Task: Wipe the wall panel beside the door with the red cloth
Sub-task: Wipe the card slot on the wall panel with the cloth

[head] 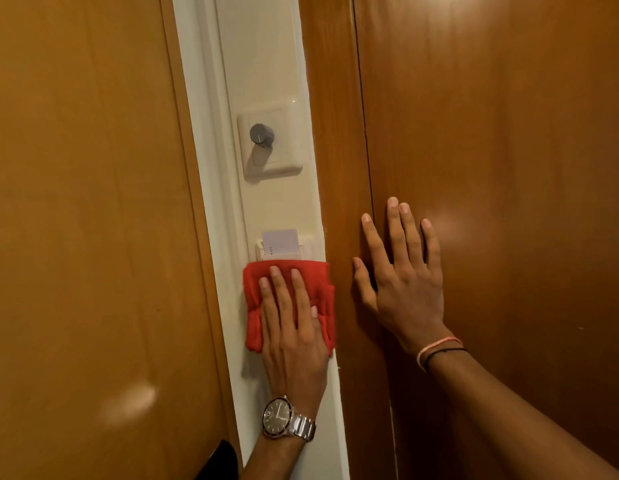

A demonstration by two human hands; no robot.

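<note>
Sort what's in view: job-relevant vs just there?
In the job:
- red cloth
- left hand, flat on the cloth
- white panel

Just there:
- right hand, flat on the wood door
- knob switch
- key card in its slot
- watch

Warm, yellowish indoor light filled the scene, moderately bright. Soft glare patches sat on the glossy wooden door [93, 237] at lower left and the wood panel [509, 168] at right. Focus was fairly sharp centrally; wide-angle distortion bowed the vertical edges.
</note>
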